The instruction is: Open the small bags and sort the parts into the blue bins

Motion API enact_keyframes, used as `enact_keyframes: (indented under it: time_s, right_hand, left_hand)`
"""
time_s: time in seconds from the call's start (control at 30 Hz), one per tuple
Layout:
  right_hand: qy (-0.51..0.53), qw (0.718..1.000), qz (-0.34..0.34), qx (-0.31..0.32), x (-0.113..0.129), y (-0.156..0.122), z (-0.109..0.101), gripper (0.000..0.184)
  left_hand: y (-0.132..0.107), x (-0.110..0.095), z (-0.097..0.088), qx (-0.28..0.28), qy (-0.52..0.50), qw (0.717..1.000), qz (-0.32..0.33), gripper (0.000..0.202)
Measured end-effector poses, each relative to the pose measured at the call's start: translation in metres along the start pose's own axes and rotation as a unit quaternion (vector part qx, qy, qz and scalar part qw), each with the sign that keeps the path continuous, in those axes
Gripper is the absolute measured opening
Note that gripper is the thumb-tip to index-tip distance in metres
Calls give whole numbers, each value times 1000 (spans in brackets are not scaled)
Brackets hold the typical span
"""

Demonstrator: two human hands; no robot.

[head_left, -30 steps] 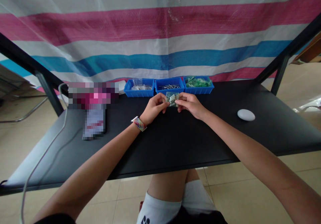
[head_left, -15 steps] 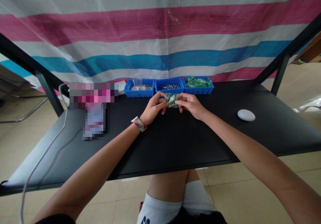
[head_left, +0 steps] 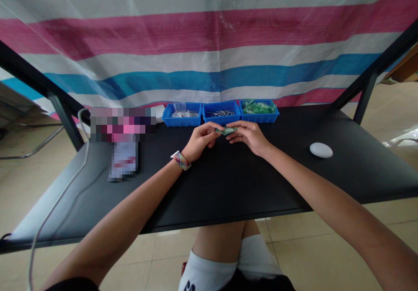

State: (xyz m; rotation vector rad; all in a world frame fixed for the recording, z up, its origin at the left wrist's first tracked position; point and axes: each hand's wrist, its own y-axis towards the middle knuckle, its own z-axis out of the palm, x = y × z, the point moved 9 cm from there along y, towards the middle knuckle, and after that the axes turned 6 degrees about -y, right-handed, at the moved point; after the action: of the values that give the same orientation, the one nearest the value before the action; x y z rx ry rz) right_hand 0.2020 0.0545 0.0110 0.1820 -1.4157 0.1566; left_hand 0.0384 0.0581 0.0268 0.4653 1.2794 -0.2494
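Between my two hands is a small greenish clear plastic bag (head_left: 227, 131), held above the black table. My left hand (head_left: 203, 138) pinches its left end, with a woven multicoloured band (head_left: 180, 160) round the wrist. At the other end, the fingers of my right hand (head_left: 248, 135) close on the bag. It looks narrow and folded, so what lies inside is hard to make out. Just behind my hands stands the middle blue bin (head_left: 221, 119), which holds thin metal pieces.
A blue bin with clear bags (head_left: 182, 121) and one with green bags (head_left: 259, 117) flank the middle one. On the black table (head_left: 228, 186) lie a white oval object (head_left: 321, 150) at right and blurred-out items (head_left: 124, 152) at left. A pale cable (head_left: 62, 191) crosses the left side.
The bag was flat and facing me, with small silvery pieces showing in it; now it is tipped or folded into a narrow strip. My right fingers have shifted along it.
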Motion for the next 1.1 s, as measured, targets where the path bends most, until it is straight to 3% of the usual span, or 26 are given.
enact_keyframes:
  time_s: [0.3,0.5,0.67,0.9,1.0,1.1]
  right_hand:
    - [2,999,-28,-38,2,0,-5,36]
    - [-40,992,-78,-86,8,-2,-10,41]
    - [-57,986,-116,-101,20,-7,-6,51]
    - [-25,995,-77,-63,8,-3,-2,62]
    - [-34,996,-65,-44,3,-1,0,50]
    - [-85,988,-113,-60,12,-4,-2,35]
  left_hand:
    - [0,3,-4,-13,-37,999,-29,27]
    - [0,0,-4,-24,-23,999,-18,56]
    - [2,4,-1,-5,6,1000,-11,37]
    - [2,3,-3,-9,4,1000,10,32]
    - [2,2,-3,-14,3,1000,16,33]
    - [3,2,-5,-24,1,999,22,32]
